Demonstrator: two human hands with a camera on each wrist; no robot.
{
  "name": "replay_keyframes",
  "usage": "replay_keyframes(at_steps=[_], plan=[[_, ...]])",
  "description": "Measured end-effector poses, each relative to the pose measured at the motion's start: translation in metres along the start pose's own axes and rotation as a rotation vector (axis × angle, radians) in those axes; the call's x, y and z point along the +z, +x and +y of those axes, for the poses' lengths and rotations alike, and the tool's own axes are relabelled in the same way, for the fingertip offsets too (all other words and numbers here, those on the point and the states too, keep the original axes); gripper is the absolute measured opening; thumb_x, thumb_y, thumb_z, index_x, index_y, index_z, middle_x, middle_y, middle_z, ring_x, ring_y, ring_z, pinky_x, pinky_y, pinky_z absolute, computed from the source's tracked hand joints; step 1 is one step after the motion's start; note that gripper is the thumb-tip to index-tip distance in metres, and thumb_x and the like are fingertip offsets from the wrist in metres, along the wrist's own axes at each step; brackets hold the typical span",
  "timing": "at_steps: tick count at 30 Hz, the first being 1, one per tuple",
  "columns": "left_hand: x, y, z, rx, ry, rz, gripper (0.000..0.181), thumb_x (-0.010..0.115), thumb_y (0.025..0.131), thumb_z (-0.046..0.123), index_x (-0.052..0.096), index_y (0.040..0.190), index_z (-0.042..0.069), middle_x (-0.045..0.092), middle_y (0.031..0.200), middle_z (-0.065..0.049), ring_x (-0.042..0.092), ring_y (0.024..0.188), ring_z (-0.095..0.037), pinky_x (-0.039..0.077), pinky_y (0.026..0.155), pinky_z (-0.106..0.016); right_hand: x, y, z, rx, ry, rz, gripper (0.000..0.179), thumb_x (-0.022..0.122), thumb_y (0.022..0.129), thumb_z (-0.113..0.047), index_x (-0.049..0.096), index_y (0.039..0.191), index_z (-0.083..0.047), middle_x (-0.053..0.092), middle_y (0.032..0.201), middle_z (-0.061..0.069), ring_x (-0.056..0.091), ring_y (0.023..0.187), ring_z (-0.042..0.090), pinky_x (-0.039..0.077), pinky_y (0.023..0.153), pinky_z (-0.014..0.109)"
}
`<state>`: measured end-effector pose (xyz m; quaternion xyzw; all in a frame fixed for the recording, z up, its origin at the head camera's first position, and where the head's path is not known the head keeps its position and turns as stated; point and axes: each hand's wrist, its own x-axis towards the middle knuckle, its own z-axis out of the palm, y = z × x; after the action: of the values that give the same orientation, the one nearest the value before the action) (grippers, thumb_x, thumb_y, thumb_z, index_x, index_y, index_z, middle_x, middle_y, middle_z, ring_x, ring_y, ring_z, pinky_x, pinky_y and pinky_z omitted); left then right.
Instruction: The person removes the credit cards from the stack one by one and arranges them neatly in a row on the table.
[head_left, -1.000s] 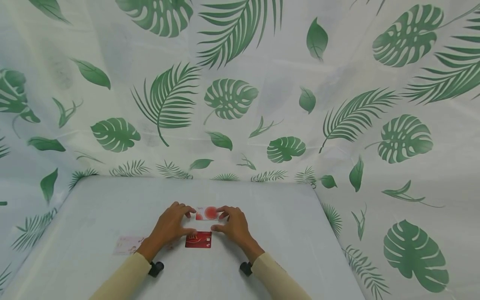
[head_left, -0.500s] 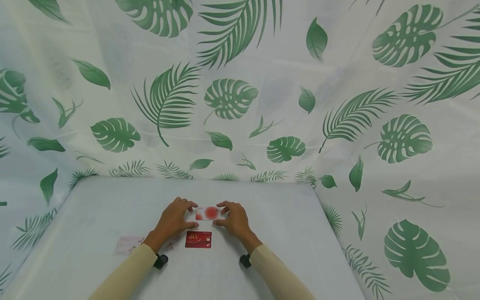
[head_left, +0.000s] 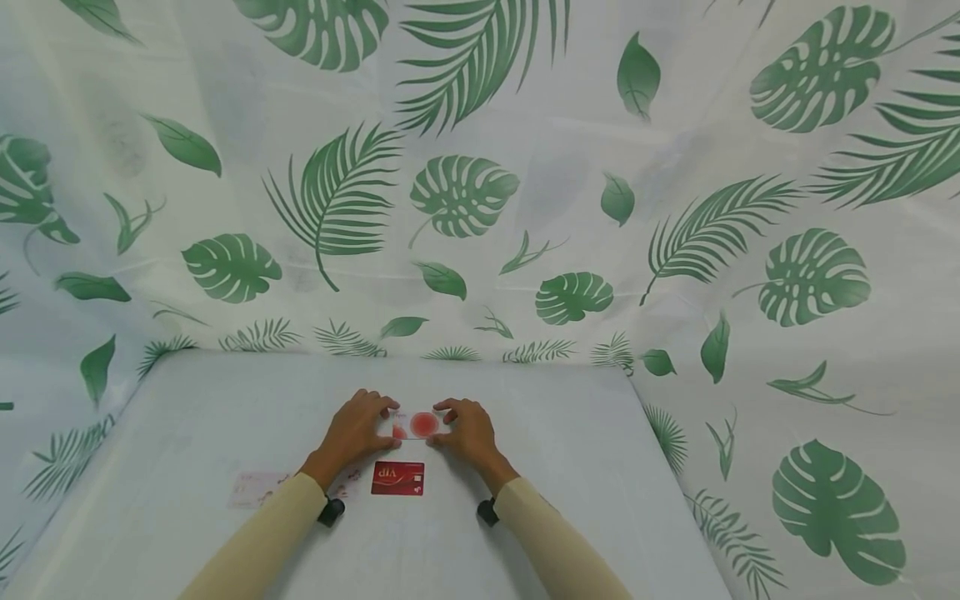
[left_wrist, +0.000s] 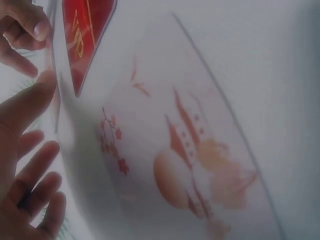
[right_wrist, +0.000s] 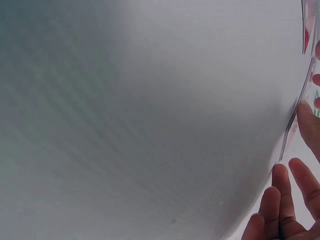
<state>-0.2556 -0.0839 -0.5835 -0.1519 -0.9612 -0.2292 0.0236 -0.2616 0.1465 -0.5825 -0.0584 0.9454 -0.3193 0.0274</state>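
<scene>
Wht tbl (head_left: 570,467) holds red VIP card (head_left: 397,478), red-circle card (head_left: 423,425) & pale printed sheet (head_left: 253,490)

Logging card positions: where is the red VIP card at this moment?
In the head view, the red VIP card lies left of centre on the white table, just below the red-circled card between left hand and right hand.

Counting one left hand (head_left: 352,432), one right hand (head_left: 472,437), two beige sleeves (head_left: 262,533), two black wrist cameras (head_left: 331,512) — now one red VIP card (head_left: 398,479), one circle-printed card (head_left: 422,425), one pale printed sheet (head_left: 251,490) — and one table (head_left: 585,483)!
</scene>
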Motion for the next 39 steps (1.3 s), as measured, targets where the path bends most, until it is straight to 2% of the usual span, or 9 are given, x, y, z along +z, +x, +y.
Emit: replay_keyframes(at_steps=[16,23,28,34,39], plan=[[0.0059,0.0085,-0.0015,-0.010,0.006,-0.030,0.050,0.093,0.081,0.031,0.075,0.123,0.012,0.066,0.100,-0.004,0.053,0.099,-0.020,0.055,0.087,-0.038,0.0019,0.0071,0.0013,0.004,-0.022,-0.040,0.046,0.094,0.082,-0.027,0.078,0.124,-0.019,0.069,0.098,0.002,0.057,0.093,0.017,0.054,0.089,0.039],[0.0073,0.0088,-0.0014,-0.013,-0.003,-0.031,0.048,0.093,0.081,0.031,0.075,0.122,0.013,0.067,0.101,-0.005,0.053,0.099,-0.020,0.056,0.089,-0.040,0.0025,0.0079,0.0013,-0.026,-0.044,-0.029,0.045,0.095,0.080,-0.025,0.078,0.120,-0.016,0.069,0.095,0.003,0.057,0.092,0.018,0.052,0.089,0.041],[0.0065,0.0082,-0.0008,-0.016,-0.013,-0.032,0.048,0.092,0.083,0.032,0.073,0.123,0.013,0.067,0.102,-0.004,0.053,0.100,-0.020,0.055,0.090,-0.039,0.0021,0.0067,0.0014,-0.009,0.004,-0.032,0.044,0.094,0.081,-0.023,0.076,0.120,-0.017,0.070,0.096,0.001,0.059,0.096,0.018,0.054,0.091,0.041],[0.0028,0.0078,0.0015,-0.026,-0.060,-0.033,0.049,0.091,0.085,0.031,0.071,0.125,0.012,0.066,0.101,-0.003,0.053,0.100,-0.019,0.056,0.091,-0.039,-0.0013,0.0049,0.0023,-0.023,0.046,-0.040,0.045,0.093,0.083,-0.023,0.074,0.123,-0.015,0.072,0.098,0.001,0.059,0.095,0.017,0.053,0.088,0.040],[0.0017,0.0089,0.0031,-0.040,-0.099,-0.028,0.053,0.093,0.082,0.033,0.069,0.125,0.013,0.065,0.099,-0.001,0.053,0.099,-0.018,0.054,0.091,-0.038,-0.0058,0.0040,0.0016,-0.047,0.040,-0.036,0.045,0.093,0.083,-0.025,0.074,0.124,-0.016,0.072,0.097,-0.001,0.058,0.092,0.016,0.051,0.086,0.037]])
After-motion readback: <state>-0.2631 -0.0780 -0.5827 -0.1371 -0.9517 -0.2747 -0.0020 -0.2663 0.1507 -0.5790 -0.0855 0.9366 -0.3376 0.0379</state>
